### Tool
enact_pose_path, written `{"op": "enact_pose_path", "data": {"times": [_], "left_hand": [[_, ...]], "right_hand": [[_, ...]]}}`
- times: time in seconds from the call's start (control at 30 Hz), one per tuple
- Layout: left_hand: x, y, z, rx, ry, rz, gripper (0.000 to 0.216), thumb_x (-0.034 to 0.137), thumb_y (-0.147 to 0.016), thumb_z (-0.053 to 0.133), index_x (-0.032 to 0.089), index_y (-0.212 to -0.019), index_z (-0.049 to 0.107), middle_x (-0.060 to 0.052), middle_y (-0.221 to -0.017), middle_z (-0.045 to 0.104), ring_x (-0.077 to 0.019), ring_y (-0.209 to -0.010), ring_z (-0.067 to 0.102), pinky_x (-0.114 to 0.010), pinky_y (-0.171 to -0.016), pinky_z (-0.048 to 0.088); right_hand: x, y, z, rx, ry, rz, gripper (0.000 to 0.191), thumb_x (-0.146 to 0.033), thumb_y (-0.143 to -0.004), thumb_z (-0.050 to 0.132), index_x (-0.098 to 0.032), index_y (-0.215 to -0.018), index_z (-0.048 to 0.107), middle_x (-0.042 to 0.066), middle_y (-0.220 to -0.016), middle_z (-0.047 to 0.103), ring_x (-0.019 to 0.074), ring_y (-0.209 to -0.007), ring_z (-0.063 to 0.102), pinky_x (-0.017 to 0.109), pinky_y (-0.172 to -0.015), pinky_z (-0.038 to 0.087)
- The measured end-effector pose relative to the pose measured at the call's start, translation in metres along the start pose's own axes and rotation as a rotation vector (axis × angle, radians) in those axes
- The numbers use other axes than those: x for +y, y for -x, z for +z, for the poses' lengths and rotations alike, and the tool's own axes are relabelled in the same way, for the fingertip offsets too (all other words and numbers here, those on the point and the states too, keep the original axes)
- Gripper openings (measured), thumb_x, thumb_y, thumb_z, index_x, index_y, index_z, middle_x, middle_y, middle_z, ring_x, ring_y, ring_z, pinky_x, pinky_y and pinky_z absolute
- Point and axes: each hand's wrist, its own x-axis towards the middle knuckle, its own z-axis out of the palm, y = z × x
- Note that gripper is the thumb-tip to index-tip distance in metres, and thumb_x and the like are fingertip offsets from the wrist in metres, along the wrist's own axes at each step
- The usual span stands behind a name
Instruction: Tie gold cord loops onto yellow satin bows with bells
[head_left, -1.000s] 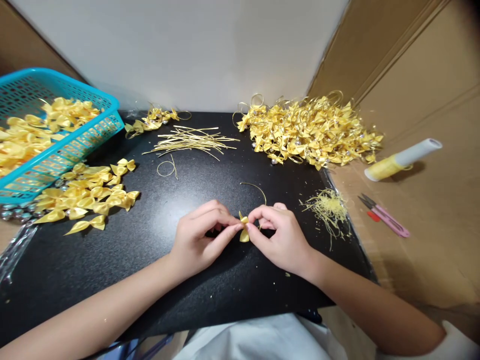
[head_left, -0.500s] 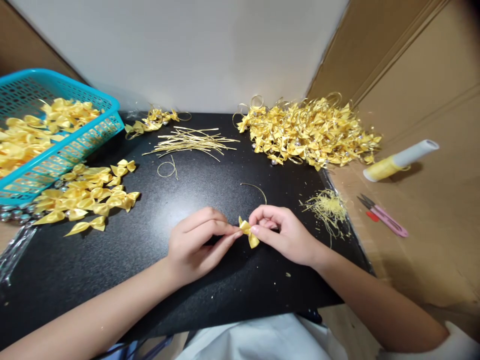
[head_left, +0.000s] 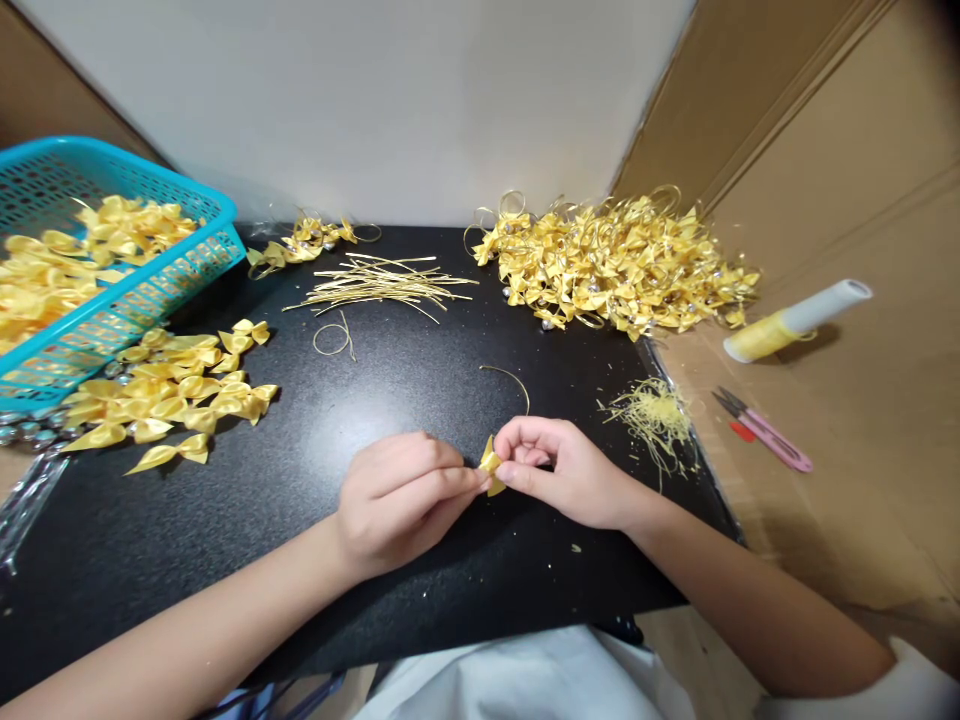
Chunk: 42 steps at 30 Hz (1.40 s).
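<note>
A yellow ribbon bow (head_left: 490, 462) is pinched between my two hands just above the black tabletop. My left hand (head_left: 409, 495) is closed, its thumb and forefinger on the bow's left side. From the right, the thumb and curled fingers of my right hand (head_left: 559, 468) grip the same bow. A thin gold cord (head_left: 513, 377) curves up from behind my right fingers; its lower end is hidden there. Beyond my hands lie a loose cord ring (head_left: 334, 338) and a bundle of straight gold cords (head_left: 386, 284).
At left stands a turquoise basket (head_left: 142, 297) of bows, with loose bows (head_left: 176, 385) and silvery beads (head_left: 30, 432) beside it. Finished-looking bows with loops (head_left: 615, 265) are heaped at back right. Further right are yellow thread scraps (head_left: 652, 415), pink-handled snips (head_left: 765, 430) and a thread tube (head_left: 799, 320).
The bow has turned between my fingers and now appears narrower and more upright. My left hand has tilted and lowered slightly, while my right hand has barely shifted.
</note>
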Motion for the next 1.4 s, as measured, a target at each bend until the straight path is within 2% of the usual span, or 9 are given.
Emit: {"op": "enact_pose_path", "data": {"times": [0.2,0.3,0.37,0.43,0.57,0.7,0.9,1.23,1.4], "left_hand": [[-0.001,0.001,0.001,-0.007,0.073,-0.048,0.015,0.006,-0.079,0.069,0.017,-0.086,0.061,0.002,-0.068,0.060,-0.0079,-0.058,0.055,-0.020,-0.056,0.047],[0.000,0.000,0.004,-0.026,0.198,-0.308,0.020,0.021,-0.076,0.074,0.018,-0.088,0.059,-0.001,-0.076,0.061,-0.0116,-0.066,0.058,-0.022,-0.056,0.049],[0.001,0.000,0.007,-0.082,0.309,-0.540,0.023,0.029,-0.075,0.075,0.017,-0.085,0.058,-0.002,-0.077,0.061,-0.0123,-0.065,0.058,-0.021,-0.053,0.048],[0.003,-0.001,0.010,-0.148,0.420,-0.722,0.017,0.030,-0.079,0.070,0.016,-0.083,0.061,-0.003,-0.077,0.063,-0.0119,-0.064,0.059,-0.021,-0.052,0.049],[0.005,0.000,0.014,-0.146,0.575,-0.905,0.014,0.030,-0.082,0.068,0.016,-0.084,0.070,-0.005,-0.084,0.069,-0.0137,-0.073,0.064,-0.022,-0.061,0.052],[0.003,0.002,0.015,-0.125,0.645,-0.980,0.010,0.027,-0.081,0.070,0.017,-0.082,0.073,-0.003,-0.081,0.073,-0.0128,-0.071,0.064,-0.021,-0.064,0.051],[0.001,0.000,0.013,-0.101,0.670,-1.019,0.010,0.026,-0.080,0.069,0.016,-0.079,0.071,-0.002,-0.079,0.071,-0.0116,-0.069,0.062,-0.020,-0.064,0.048],[-0.002,-0.003,0.013,-0.097,0.819,-1.113,0.016,0.031,-0.077,0.072,0.015,-0.074,0.068,0.001,-0.065,0.063,-0.0100,-0.060,0.054,-0.021,-0.057,0.045],[-0.001,-0.004,0.013,-0.113,0.833,-1.106,0.019,0.034,-0.076,0.073,0.016,-0.073,0.067,0.001,-0.064,0.062,-0.0100,-0.059,0.053,-0.022,-0.057,0.044]], "right_hand": [[0.001,-0.001,0.000,-0.025,-0.057,0.048,0.023,-0.036,-0.080,0.066,-0.017,-0.079,0.054,-0.007,-0.061,0.036,0.0062,-0.054,0.030,0.021,-0.050,0.025],[0.000,-0.003,0.001,0.036,-0.087,0.075,0.032,-0.044,-0.075,0.071,-0.016,-0.077,0.055,-0.007,-0.060,0.039,0.0053,-0.052,0.029,0.020,-0.048,0.023],[-0.001,-0.005,0.003,0.097,-0.118,0.073,0.037,-0.048,-0.071,0.074,-0.016,-0.076,0.055,-0.006,-0.061,0.045,0.0050,-0.052,0.033,0.020,-0.048,0.026],[-0.002,-0.006,0.005,0.157,-0.147,0.059,0.038,-0.048,-0.069,0.076,-0.016,-0.075,0.055,-0.005,-0.063,0.049,0.0053,-0.053,0.039,0.020,-0.050,0.032],[0.002,-0.007,0.009,0.266,-0.089,0.044,0.035,-0.048,-0.071,0.075,-0.017,-0.075,0.058,-0.006,-0.058,0.047,0.0065,-0.052,0.040,0.021,-0.050,0.034],[0.005,-0.006,0.010,0.328,0.022,0.021,0.033,-0.048,-0.075,0.072,-0.016,-0.075,0.060,-0.005,-0.056,0.046,0.0076,-0.052,0.041,0.022,-0.051,0.034],[0.003,-0.005,0.008,0.287,0.034,-0.010,0.024,-0.039,-0.081,0.066,-0.016,-0.077,0.060,-0.003,-0.061,0.054,0.0082,-0.056,0.047,0.021,-0.054,0.038],[0.000,-0.003,0.004,0.311,0.218,-0.068,0.014,-0.030,-0.082,0.061,-0.016,-0.081,0.063,-0.007,-0.056,0.037,0.0066,-0.051,0.034,0.022,-0.052,0.031],[0.000,-0.001,0.006,0.392,0.389,-0.137,0.012,-0.027,-0.079,0.062,-0.017,-0.078,0.069,-0.007,-0.050,0.041,0.0070,-0.049,0.036,0.025,-0.058,0.034]]}}
